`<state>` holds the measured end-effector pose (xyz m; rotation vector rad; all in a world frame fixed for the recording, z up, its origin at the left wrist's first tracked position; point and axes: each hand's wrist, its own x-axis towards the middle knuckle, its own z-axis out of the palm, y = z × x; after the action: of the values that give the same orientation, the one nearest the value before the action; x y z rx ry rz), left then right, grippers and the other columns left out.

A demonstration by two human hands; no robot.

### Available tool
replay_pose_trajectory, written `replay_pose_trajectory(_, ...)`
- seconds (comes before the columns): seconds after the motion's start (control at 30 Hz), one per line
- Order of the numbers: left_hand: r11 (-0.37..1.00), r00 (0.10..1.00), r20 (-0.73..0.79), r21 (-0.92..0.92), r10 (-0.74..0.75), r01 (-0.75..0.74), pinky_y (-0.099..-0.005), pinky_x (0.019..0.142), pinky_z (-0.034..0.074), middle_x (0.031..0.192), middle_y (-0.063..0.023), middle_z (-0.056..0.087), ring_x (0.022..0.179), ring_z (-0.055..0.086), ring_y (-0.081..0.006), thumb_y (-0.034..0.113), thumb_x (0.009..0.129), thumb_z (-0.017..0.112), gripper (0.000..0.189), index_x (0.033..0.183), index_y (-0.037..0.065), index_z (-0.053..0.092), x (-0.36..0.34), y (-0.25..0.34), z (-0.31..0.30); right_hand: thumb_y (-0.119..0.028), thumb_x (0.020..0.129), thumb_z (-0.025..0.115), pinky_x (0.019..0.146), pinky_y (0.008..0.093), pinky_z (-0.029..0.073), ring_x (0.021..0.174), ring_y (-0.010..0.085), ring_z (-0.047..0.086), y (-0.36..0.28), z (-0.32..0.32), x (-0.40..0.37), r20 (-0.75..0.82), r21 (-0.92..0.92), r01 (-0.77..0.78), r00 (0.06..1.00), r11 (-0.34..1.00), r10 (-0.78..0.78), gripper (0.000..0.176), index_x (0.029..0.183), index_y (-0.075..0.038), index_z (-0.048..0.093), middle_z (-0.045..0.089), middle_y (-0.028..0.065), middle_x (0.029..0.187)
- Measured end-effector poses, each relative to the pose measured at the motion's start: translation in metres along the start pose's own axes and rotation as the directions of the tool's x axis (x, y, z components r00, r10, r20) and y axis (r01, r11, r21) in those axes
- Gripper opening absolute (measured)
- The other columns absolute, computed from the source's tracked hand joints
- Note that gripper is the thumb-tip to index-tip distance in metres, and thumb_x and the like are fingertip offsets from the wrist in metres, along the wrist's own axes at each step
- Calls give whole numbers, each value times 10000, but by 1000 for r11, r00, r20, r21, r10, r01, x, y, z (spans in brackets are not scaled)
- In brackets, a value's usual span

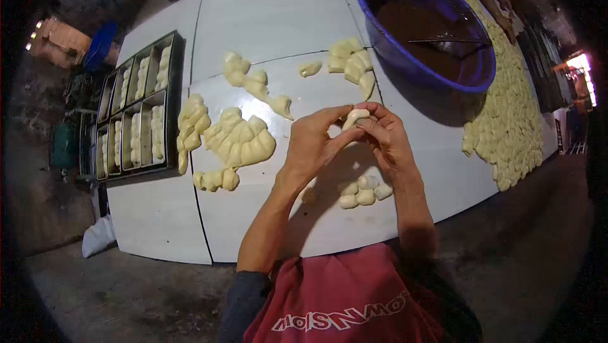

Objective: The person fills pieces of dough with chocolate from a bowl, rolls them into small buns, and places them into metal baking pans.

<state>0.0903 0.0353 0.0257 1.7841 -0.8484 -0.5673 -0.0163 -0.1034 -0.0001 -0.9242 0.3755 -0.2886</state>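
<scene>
A small piece of pale dough [356,118] is pinched between the fingertips of both hands above the white table. My left hand [315,137] is closed on its left side. From the right, my right hand [387,133] is closed on the same piece, thumb and fingers pressed together. Several rounded dough balls [365,196] lie on the table beneath, between my forearms. Cut dough pieces [239,140] sit clustered to the left of my hands. Beyond my hands lie another dough cluster [350,61] and a curved strip of dough [256,85].
A large blue-purple basin [415,68] holds a dark brown mass and a stick-like tool. At right, many small dough pieces [506,134] cover the table edge, near another person's arm [491,1]. Black sectioned baking tins [174,106] with dough rows stand at left.
</scene>
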Motion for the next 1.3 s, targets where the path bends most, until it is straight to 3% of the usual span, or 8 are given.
replay_pose_trajectory(0.27,910,959,217,-333,-182,248,-324,929,521,1099,-159,711,1071,654,-184,145,899,727,507,1354,-3,561,-9,-20,24,-88,879,733,834,272,520,942,115,617,8,-42,-19,-109,-340,217,957,915,-268,232,1081,-34,631,654,51,1030)
replay_pose_trajectory(0.4,900,954,-157,-321,257,-295,-401,1137,343,1524,-232,392,1395,417,-322,244,860,767,873,1535,-1,271,-1,-19,58,-14,857,729,854,266,519,986,127,635,-16,-27,-27,-119,-213,217,962,953,-246,269,1100,-29,616,664,61,1047)
replay_pose_trajectory(0.57,735,779,-427,-311,459,-603,-323,938,520,1305,-210,623,1147,651,-271,400,892,723,736,1405,-65,474,18,1,116,-73,922,669,800,248,535,869,112,646,-36,-14,-37,-53,191,84,996,978,-76,196,1100,-25,604,664,47,989)
replay_pose_trajectory(0.73,303,998,-53,-951,44,-63,-307,926,529,1255,-136,646,1097,638,-193,177,846,794,784,1487,2,377,22,-9,161,-127,949,646,718,223,517,791,77,608,-70,-23,-25,-2,219,20,1000,976,-20,138,1052,-46,604,629,3,912)
replay_pose_trajectory(0.9,643,1000,13,-765,-14,19,-296,843,572,1365,-198,538,1033,655,-160,75,870,749,759,1510,40,343,21,-3,153,-165,955,633,674,210,471,767,61,586,-115,-57,24,-105,-163,229,963,960,-247,130,1038,-69,601,613,-22,894)
replay_pose_trajectory(1.1,642,957,158,-713,-243,281,-321,830,567,1239,-194,608,1003,663,-198,118,926,692,493,1368,-13,517,13,-9,108,-263,959,568,741,316,487,835,164,615,-172,-131,113,27,-931,71,991,358,-128,242,1044,-37,582,634,63,882)
replay_pose_trajectory(1.23,705,952,159,-643,-261,300,-373,892,553,1231,-197,592,1025,649,-243,125,934,675,466,1333,-58,520,13,-20,98,-309,920,569,836,403,484,902,303,634,-151,-157,145,59,-973,93,985,-212,162,317,1050,-21,594,661,151,943)
replay_pose_trajectory(1.3,733,941,192,-591,-279,338,-368,902,545,1225,-199,598,1038,649,-250,131,938,671,461,1334,-54,523,11,-21,95,-301,910,576,837,406,486,899,297,639,-145,-162,149,56,-972,117,957,-204,283,304,1013,-18,617,662,140,907)
